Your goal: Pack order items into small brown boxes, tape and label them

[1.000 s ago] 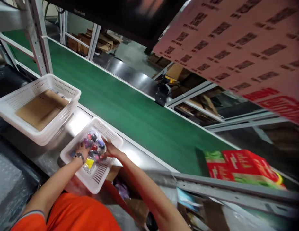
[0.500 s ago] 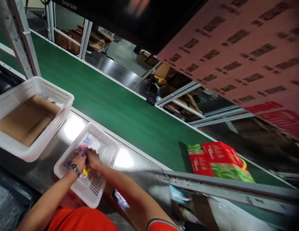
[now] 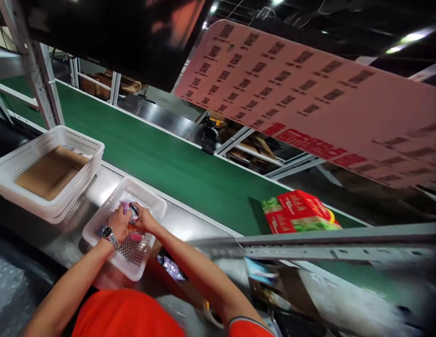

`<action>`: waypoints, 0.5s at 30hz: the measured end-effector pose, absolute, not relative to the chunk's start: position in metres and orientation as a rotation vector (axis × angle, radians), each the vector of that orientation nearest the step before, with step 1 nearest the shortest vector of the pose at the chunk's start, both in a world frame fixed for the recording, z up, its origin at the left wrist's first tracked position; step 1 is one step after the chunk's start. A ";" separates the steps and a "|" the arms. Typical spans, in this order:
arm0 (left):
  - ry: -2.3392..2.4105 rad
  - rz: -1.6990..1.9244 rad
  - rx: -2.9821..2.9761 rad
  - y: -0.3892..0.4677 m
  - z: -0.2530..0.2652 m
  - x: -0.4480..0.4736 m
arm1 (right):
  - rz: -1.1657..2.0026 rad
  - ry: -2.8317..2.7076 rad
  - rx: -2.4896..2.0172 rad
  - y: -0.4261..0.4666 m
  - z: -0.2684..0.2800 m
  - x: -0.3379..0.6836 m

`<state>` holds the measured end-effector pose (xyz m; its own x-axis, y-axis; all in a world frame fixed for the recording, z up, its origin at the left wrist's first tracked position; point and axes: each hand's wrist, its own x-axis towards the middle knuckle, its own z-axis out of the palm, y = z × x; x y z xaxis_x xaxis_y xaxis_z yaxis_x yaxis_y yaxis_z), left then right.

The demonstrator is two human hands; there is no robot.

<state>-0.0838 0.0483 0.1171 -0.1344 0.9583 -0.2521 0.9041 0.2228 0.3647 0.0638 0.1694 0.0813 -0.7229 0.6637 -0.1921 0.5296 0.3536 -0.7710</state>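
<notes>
Both my hands work over a white perforated basket [image 3: 151, 199] on the metal bench beside the conveyor. My left hand [image 3: 118, 223], with a metal watch at the wrist, has its fingers closed around a purple and clear packet [image 3: 125, 206]. Bent fingers of my right hand [image 3: 144, 220] hold a small dark-and-clear plastic packet [image 3: 134, 213] right against the left hand. Exact contents of both packets are too small to make out. Below the hands, a pinkish-red item [image 3: 136, 237] lies in the basket.
Stacked white baskets [image 3: 51, 208] at left hold a flat cardboard piece [image 3: 52, 173]. A green conveyor belt [image 3: 175, 154] runs behind the bench. On it, at right, sits a red and green box [image 3: 298, 213]. A metal rail [image 3: 330, 245], a monitor [image 3: 108, 42] and a pink code board [image 3: 274, 89] surround the space.
My view has tilted upward, showing more of the board and monitor. My hands have lifted slightly in the basket, and a dark-and-clear packet now shows between them.
</notes>
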 end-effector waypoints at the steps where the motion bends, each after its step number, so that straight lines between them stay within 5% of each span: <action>1: 2.088 0.176 1.753 0.048 0.132 -0.079 | 1.309 -2.406 -1.063 0.169 0.095 0.070; 8: 2.016 0.272 2.016 0.033 0.209 0.000 | 1.172 -2.118 -0.985 0.125 0.177 0.172; 15: 1.514 0.129 2.253 0.019 0.168 0.090 | 1.038 -1.999 -1.339 0.049 0.112 0.292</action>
